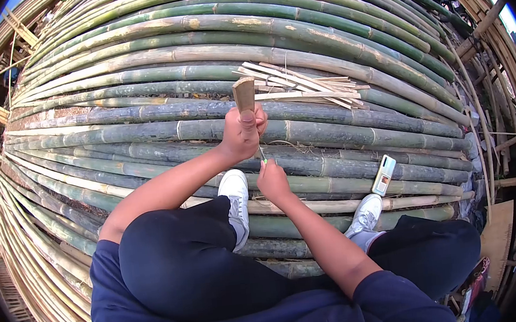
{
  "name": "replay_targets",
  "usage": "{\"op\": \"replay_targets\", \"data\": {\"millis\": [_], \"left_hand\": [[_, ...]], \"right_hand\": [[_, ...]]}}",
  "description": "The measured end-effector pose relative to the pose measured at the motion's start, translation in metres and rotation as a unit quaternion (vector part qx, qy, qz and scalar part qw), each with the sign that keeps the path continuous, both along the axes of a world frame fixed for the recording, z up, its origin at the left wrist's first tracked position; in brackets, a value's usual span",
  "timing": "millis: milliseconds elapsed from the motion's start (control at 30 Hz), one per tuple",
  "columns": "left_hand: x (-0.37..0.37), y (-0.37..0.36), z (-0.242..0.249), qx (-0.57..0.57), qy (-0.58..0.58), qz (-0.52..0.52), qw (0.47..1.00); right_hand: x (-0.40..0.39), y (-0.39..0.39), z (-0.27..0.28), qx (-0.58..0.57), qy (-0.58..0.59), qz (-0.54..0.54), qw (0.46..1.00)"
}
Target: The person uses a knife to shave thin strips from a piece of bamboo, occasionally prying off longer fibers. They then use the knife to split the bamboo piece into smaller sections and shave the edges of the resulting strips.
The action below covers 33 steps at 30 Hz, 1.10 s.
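- The right hand [272, 181] pinches a thin green-handled tool [263, 155], its long axis running up toward the left hand.
- The left hand [243, 131] is clenched around a flat bamboo piece [244, 95], held upright with its cut end pointing away from the person.
- A phone [384, 175] lies on the bamboo poles [143, 135] just right of the hands.
- Farther off, split bamboo strips [300, 85] lie across the poles.
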State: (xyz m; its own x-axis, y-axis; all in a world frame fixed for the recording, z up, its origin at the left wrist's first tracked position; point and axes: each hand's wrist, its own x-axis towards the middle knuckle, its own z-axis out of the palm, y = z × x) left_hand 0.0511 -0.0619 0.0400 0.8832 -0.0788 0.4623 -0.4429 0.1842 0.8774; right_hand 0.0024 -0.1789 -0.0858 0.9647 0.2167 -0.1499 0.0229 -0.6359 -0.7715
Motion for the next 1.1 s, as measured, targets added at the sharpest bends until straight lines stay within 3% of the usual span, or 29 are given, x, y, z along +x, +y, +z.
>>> {"op": "replay_targets", "data": {"millis": [333, 400, 467, 567, 900, 1100], "left_hand": [[-0.002, 0.0, 0.007, -0.012, 0.022, 0.023, 0.999], [-0.003, 0.001, 0.006, -0.012, 0.02, 0.025, 0.999], [-0.002, 0.002, 0.006, -0.018, 0.023, 0.024, 0.999], [-0.002, 0.003, 0.004, -0.017, 0.02, 0.019, 0.999], [-0.008, 0.001, 0.005, -0.006, 0.046, -0.012, 0.999], [0.005, 0.012, 0.002, -0.029, 0.033, 0.037, 0.998]], "right_hand": [[0.003, -0.005, 0.057, -0.015, 0.041, 0.022, 0.999], [-0.001, -0.005, 0.057, -0.023, 0.031, 0.027, 0.999], [-0.005, -0.004, 0.056, -0.106, 0.016, 0.067, 0.992], [-0.012, 0.001, 0.056, -0.129, 0.02, 0.035, 0.991], [0.002, 0.003, 0.047, -0.156, 0.039, 0.078, 0.984], [0.016, 0.009, 0.053, -0.136, 0.059, 0.058, 0.987]]}}
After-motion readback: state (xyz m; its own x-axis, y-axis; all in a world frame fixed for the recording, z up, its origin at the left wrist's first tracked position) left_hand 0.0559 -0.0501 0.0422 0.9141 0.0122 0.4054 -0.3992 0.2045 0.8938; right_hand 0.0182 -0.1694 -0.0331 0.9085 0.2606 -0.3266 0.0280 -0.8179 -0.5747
